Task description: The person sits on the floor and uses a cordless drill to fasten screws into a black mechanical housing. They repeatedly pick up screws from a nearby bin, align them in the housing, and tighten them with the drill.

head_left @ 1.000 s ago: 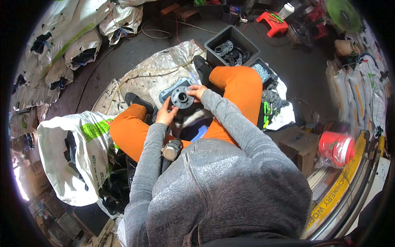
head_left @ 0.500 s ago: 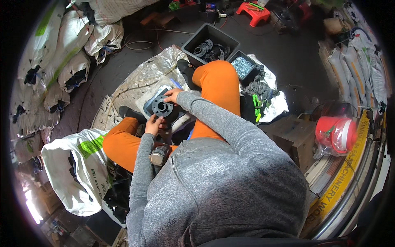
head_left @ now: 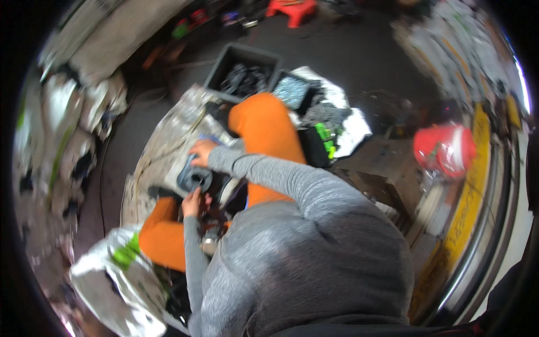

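A dark grey, round flanged metal part (head_left: 194, 178) with an opening in its middle is between my hands, in front of my crossed legs. My left hand (head_left: 192, 203) has its fingers closed at the near rim of the flanged part. On the far side, my right hand (head_left: 203, 151) curls over the edge, partly smeared by motion. Below the part lies a pale blue-grey piece (head_left: 178, 172), mostly hidden by the hands and the flange. Both hands are above a dirty whitish sheet (head_left: 154, 149).
Beyond my right knee stand a dark grey crate (head_left: 216, 84) of black parts and a smaller bin (head_left: 292, 92) of shiny fasteners. Grey gloves (head_left: 325, 116) lie beside them. A wooden box (head_left: 370, 174) and red container (head_left: 443, 149) are at right; a white sack (head_left: 120, 269) is near left.
The whole view has swung, shifting the surroundings leftward and blurring them. My right hand has moved to the far side of the flanged part, whose bolt holes no longer show clearly.
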Demonstrator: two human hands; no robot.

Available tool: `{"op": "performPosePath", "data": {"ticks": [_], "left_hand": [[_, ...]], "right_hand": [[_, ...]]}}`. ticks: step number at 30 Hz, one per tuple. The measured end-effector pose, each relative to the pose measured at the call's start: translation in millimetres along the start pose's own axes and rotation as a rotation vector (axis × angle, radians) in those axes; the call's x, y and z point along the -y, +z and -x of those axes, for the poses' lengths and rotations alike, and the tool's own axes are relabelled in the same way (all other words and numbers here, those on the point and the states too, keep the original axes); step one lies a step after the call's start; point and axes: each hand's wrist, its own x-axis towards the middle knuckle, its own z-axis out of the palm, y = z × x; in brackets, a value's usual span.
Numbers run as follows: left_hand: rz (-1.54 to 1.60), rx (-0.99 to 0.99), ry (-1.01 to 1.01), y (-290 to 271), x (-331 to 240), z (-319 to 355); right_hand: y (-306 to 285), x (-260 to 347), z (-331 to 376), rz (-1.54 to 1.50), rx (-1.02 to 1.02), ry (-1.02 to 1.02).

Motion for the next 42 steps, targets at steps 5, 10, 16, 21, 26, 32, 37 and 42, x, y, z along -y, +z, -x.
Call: {"op": "performPosePath", "data": {"ticks": [5, 10, 16, 21, 26, 32, 37, 42], "left_hand": [[-0.303, -0.009, 0.176, -20, 12, 15], [-0.277, -0.088, 0.167, -21, 14, 30], [-0.215, -0.138, 0.265, -16, 15, 32], [-0.249, -0.186, 0.284, -24, 21, 28], [-0.287, -0.196, 0.273, -26, 23, 25], [-0.295, -0.212, 0.294, -23, 21, 29], [-0.253, -0.206, 0.263, -22, 21, 30], [-0.295, -0.227, 0.318, -20, 22, 32]], "right_hand": [[-142, -4, 56, -0.017, -0.726, -0.327], [-231, -121, 113, 0.359, -0.494, 0.582], [-211, -196, 101, 0.737, -0.150, 0.533], [-214, -201, 83, 0.782, 0.030, 0.561], [-223, -208, 79, 0.721, 0.052, 0.549], [-226, -204, 74, 0.720, 0.102, 0.556], [-225, -201, 71, 0.732, 0.123, 0.569], [-216, -208, 70, 0.764, 0.089, 0.567]]}}
